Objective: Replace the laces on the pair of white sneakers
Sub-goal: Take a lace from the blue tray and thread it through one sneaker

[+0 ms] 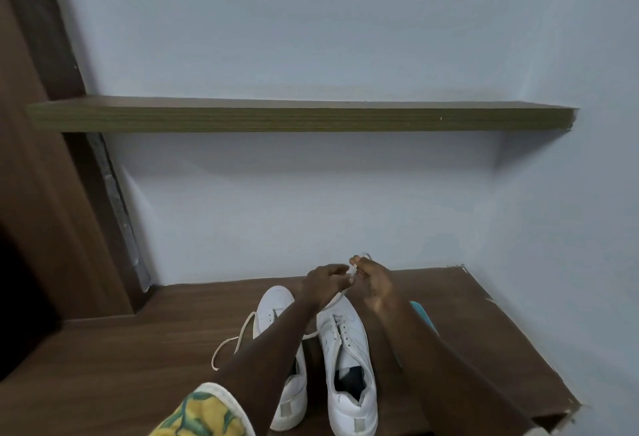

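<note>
Two white sneakers stand side by side on a brown wooden surface [138, 349], toes pointing away from me. My left forearm crosses the left sneaker [276, 307]; a loose white lace [238, 339] trails from that shoe to the left. The right sneaker [349, 366] shows bare eyelets near its open tongue. Above the toes, my left hand [325, 280] and my right hand [373, 280] meet, both pinching a white lace [352, 268] that loops over my right fingers and hangs down toward the right sneaker.
A wooden shelf [301, 119] juts from the pale wall above the hands. A dark wooden panel [52, 193] rises at the left. A turquoise object [423, 314] peeks out behind my right forearm. The surface's chipped edge [518, 342] runs along the right.
</note>
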`<state>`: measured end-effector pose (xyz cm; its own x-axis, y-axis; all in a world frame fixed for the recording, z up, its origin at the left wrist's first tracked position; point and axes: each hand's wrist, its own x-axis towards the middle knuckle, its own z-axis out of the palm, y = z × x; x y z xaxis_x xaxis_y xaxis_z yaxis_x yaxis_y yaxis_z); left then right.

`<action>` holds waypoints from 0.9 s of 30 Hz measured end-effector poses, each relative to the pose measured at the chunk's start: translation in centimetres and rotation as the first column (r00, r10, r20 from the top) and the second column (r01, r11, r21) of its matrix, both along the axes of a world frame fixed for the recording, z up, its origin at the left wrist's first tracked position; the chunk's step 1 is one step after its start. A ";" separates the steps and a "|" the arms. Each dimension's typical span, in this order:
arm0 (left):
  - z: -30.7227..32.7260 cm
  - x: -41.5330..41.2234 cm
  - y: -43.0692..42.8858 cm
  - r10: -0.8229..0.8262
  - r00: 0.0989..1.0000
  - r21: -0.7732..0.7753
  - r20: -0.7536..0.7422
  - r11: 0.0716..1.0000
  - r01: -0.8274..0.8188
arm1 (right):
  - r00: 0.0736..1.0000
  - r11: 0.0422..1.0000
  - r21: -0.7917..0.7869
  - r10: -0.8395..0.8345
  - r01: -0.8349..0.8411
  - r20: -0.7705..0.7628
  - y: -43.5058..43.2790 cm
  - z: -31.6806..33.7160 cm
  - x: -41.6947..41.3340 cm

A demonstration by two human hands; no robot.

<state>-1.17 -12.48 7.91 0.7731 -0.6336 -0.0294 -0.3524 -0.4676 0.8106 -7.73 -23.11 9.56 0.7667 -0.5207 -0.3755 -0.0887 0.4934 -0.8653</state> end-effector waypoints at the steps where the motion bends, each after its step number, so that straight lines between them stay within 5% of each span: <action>1: 0.4 -0.2 -0.4 0.005 1.000 -0.065 -0.008 0.998 -0.005 | 1.000 1.000 -0.004 0.006 -0.006 0.014 0.4 -0.2 0.0; 6: -0.4 0.0 -0.2 0.087 0.996 -0.139 -0.038 0.986 -0.091 | 1.000 1.000 -0.008 0.019 -0.019 -0.009 1.0 0.0 -0.9; 17: -2.0 0.4 0.1 -0.010 1.000 -0.149 -0.027 0.989 0.006 | 0.994 0.996 0.060 0.077 -0.073 -0.074 1.9 -1.2 -0.9; 22: -2.6 1.6 0.8 0.012 1.000 0.040 0.019 0.999 -0.013 | 0.999 0.976 0.216 0.025 -0.035 0.049 0.1 -2.5 0.5; 27: -3.3 2.6 1.9 0.074 0.983 0.306 0.168 0.944 -0.123 | 0.998 0.993 0.100 -0.056 0.056 -0.002 -2.1 -2.0 -0.1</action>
